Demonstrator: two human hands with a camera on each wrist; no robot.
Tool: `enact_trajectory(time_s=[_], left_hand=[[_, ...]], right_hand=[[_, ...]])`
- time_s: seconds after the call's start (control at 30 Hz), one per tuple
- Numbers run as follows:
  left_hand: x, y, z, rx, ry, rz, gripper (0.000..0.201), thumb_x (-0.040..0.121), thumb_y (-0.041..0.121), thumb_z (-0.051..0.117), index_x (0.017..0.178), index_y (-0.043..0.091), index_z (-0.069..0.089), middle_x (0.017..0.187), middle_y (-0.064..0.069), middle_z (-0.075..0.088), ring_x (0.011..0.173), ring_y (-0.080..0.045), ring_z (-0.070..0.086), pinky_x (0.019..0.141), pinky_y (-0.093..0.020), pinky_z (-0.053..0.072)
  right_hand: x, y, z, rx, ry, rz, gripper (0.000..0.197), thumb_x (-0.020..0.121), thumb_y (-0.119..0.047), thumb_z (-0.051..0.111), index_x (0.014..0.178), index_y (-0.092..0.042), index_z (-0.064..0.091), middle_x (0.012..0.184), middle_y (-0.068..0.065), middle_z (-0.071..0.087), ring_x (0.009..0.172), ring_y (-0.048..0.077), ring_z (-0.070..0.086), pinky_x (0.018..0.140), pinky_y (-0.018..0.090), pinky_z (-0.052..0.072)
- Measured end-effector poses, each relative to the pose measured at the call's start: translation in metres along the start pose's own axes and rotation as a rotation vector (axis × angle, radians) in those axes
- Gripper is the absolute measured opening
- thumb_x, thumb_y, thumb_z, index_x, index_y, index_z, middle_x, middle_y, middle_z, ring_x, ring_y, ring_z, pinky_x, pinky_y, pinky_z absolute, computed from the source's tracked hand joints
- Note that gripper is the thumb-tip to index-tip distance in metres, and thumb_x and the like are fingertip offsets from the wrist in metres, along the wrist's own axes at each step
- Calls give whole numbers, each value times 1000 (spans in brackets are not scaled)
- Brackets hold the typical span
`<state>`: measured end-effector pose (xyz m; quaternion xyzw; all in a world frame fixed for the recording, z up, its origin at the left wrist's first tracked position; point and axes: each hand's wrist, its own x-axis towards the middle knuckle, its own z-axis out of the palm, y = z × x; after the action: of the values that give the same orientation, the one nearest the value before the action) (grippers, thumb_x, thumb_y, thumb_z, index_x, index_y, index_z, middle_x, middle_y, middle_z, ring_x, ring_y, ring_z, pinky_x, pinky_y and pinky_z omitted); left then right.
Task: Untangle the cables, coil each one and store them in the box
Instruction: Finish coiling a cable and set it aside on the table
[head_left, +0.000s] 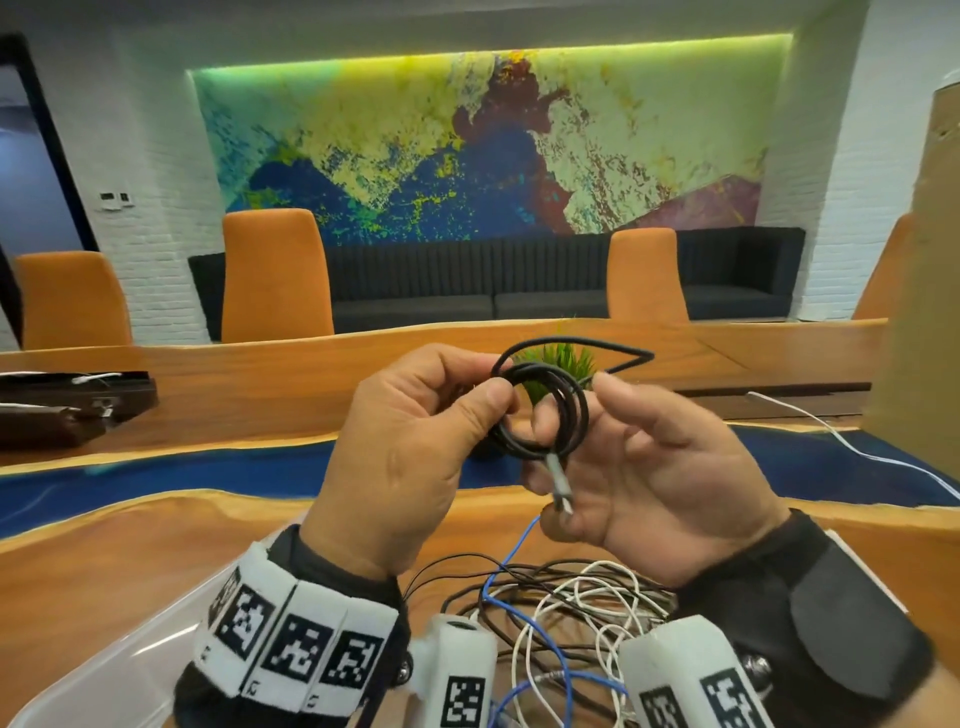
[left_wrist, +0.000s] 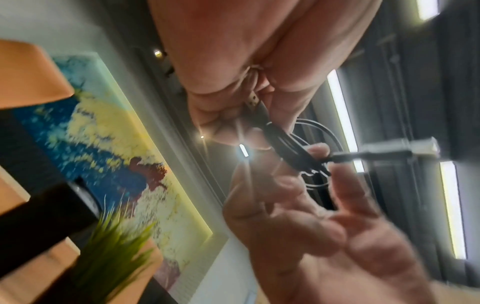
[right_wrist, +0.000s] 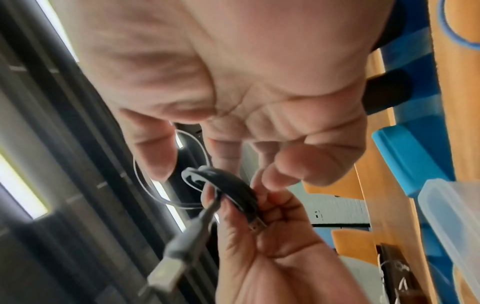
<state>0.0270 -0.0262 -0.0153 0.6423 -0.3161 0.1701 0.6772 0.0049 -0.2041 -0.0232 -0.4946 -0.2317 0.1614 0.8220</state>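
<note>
Your left hand (head_left: 410, 441) holds a black cable (head_left: 545, 410) that is wound into a small round coil. The thumb and first finger pinch one side of the coil, and the other fingers are curled in. You hold it up in the air over the near edge of the desk (head_left: 130, 551).

Your right hand (head_left: 654, 483) is just beside the coil, palm turned toward you. Its fingers (head_left: 623, 395) are loosely bent and spread, and some of them reach behind the coil. You cannot tell if they grip it. One grey plug end (head_left: 562, 491) of the black cable hangs down from the coil in front of your right palm. A loose bit of the cable sticks out at the top toward the right.

Below your wrists, at the near edge of the desk, lies a messy pile of cables (head_left: 561, 613): white, black and blue ones, all mixed up. A clear plastic box (head_left: 119, 654) sits at the near left corner, touching your left sleeve.

One more white cable (head_left: 852, 447) runs across the right side of the desk. A small green plant (head_left: 563, 358) stands in the middle of the desk, behind the coil. Orange chairs (head_left: 275, 275) stand along the far edge.
</note>
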Motion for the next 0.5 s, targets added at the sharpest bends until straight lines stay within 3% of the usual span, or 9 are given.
enact_trajectory(time_s=[0.1,0.2,0.27,0.37,0.43,0.5], left_hand=[[0,-2,0,174,9,61,16,91,8,65,102,16,71,95,-2,76,90,-17,72,78,-29,60],[2,-4,-4,212,60,67,16,92,7,65,103,17,71,94,1,76,90,-14,72,79,-28,59],[6,-3,-13,240,109,57,17,92,7,65,100,21,70,90,4,76,86,-10,72,76,-23,58],[11,1,-32,312,157,26,19,93,7,64,96,26,69,86,4,76,82,-11,71,76,-25,58],[13,2,-42,376,153,22,20,92,7,65,95,25,70,86,4,75,84,-10,71,79,-26,58],[13,2,-42,459,80,23,20,91,6,66,97,25,69,87,9,73,84,-2,69,75,-14,53]], right_hand=[[0,3,5,-191,76,25,10,81,-19,71,88,-17,64,84,10,60,69,20,58,51,27,45],[0,-1,7,-330,124,10,18,86,-7,69,101,-16,66,72,11,61,57,20,58,44,24,45],[-1,-7,1,-634,258,-59,27,88,-4,65,110,-20,66,69,9,64,55,19,59,43,24,45],[-8,-28,-26,-1240,586,-293,18,91,-10,64,93,-25,73,66,-1,68,52,11,62,50,21,50],[-19,-44,-45,-1305,732,-416,22,93,-16,62,86,-34,72,71,-7,69,59,14,66,60,25,56],[-27,-56,-52,-1265,807,-493,19,94,-29,59,89,-44,69,73,-8,68,63,19,67,61,23,55]])
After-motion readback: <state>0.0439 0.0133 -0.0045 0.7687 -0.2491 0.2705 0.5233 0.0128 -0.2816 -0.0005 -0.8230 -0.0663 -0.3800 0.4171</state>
